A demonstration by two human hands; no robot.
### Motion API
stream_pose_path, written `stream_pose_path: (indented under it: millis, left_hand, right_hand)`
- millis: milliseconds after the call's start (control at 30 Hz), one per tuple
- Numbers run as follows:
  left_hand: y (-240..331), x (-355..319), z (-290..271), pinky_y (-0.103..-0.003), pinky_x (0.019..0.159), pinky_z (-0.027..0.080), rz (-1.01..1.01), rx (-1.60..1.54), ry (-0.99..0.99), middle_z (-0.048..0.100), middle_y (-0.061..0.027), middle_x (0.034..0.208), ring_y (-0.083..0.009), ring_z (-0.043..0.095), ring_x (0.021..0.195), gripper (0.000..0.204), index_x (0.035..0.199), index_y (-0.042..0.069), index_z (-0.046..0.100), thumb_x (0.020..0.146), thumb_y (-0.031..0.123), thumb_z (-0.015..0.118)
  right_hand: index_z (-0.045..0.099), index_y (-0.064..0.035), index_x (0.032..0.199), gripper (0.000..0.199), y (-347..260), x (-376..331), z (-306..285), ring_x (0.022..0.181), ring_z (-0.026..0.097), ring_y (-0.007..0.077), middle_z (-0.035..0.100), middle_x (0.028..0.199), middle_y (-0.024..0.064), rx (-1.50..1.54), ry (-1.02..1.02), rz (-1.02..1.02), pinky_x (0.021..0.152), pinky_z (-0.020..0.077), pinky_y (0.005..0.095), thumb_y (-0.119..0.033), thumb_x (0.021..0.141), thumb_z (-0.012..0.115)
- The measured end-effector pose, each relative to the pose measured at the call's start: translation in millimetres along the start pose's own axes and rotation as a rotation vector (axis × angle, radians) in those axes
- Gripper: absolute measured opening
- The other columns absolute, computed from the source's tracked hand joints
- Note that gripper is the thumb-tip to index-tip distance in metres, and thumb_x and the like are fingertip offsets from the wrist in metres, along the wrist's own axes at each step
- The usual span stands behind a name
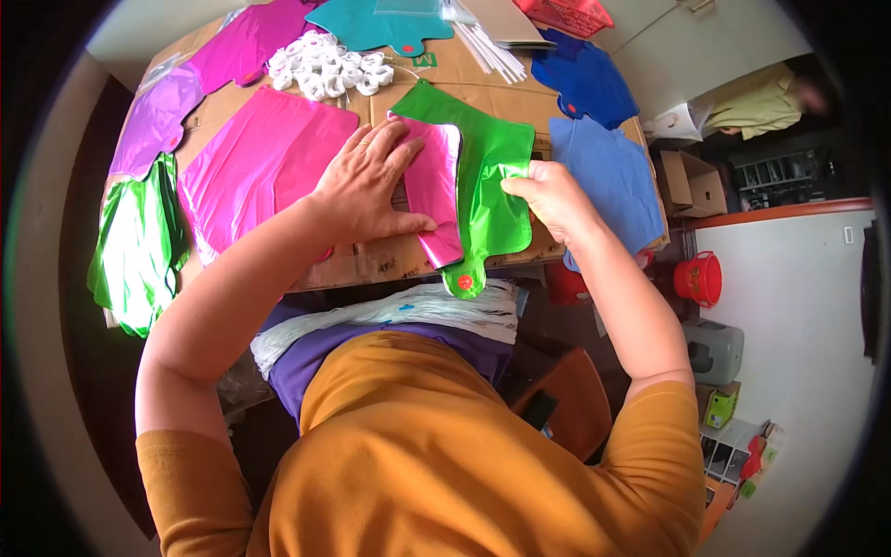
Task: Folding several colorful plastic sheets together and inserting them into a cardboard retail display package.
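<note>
A flat green foil balloon (497, 139) lies at the near edge of the cardboard-covered table, its tab with a red dot pointing toward me. My right hand (557, 200) pinches the green balloon's right edge between thumb and fingers. Over the green balloon's left part lies a folded pink foil piece (432, 172). My left hand (367, 190) rests on the pink piece, palm down with fingers spread, its thumb near the lower part. Left of that hand, larger pink foil balloons (260, 153) lie flat.
White ribbon coils (325, 67) and white sticks (487, 51) sit at the back. Teal (371, 26), magenta (255, 42), purple (153, 116), shiny green (139, 251), dark blue (594, 84) and light blue foil balloons (608, 190) ring the table. A red bucket (698, 278) stands right. Another person (761, 107) is beyond.
</note>
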State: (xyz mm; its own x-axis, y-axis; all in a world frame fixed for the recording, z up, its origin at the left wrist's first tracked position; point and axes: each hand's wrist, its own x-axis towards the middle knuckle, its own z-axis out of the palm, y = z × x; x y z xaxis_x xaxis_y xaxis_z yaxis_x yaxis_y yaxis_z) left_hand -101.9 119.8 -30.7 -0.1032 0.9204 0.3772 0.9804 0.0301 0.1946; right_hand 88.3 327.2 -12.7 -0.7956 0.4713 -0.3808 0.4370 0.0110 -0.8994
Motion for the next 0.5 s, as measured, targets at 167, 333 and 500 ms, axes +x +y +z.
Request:
stream_pose_path:
  millis: [167, 333, 500]
  left_hand:
    - [8, 7, -10, -0.052, 0.111, 0.025, -0.034, 0.086, -0.182, 0.037, -0.0234, 0.138, -0.0401, 0.036, 0.132, 0.094, 0.146, 0.022, 0.038, 0.070, 0.072, 0.063]
    - [17, 16, -19, -0.053, 0.113, 0.021, -0.079, 0.131, -0.327, 0.033, -0.0288, 0.141, -0.0428, 0.029, 0.136, 0.104, 0.148, 0.023, 0.034, 0.065, 0.080, 0.059]
    - [15, 14, -16, -0.054, 0.114, 0.018, -0.067, 0.110, -0.307, 0.032, -0.0310, 0.143, -0.0439, 0.026, 0.138, 0.108, 0.148, 0.022, 0.033, 0.062, 0.082, 0.059]
  right_hand:
    - [0.067, -0.0042, 0.101, 0.022, -26, -3, -2, 0.074, 0.067, 0.0149, 0.069, 0.088, 0.0060, 0.169, 0.036, 0.249, 0.058, 0.0532, 0.0288, -0.019, 0.085, 0.066]
    - [0.067, -0.0020, 0.094, 0.023, -26, 15, -14, 0.052, 0.054, 0.0070, 0.065, 0.072, 0.0017, -0.485, -0.052, 0.142, 0.044, 0.0411, 0.0236, -0.020, 0.081, 0.072]
    - [0.056, 0.0011, 0.109, 0.050, -51, -9, -13, 0.072, 0.063, 0.0187, 0.067, 0.089, 0.0120, -0.587, -0.269, 0.084, 0.062, 0.0503, 0.0307, -0.019, 0.070, 0.080]
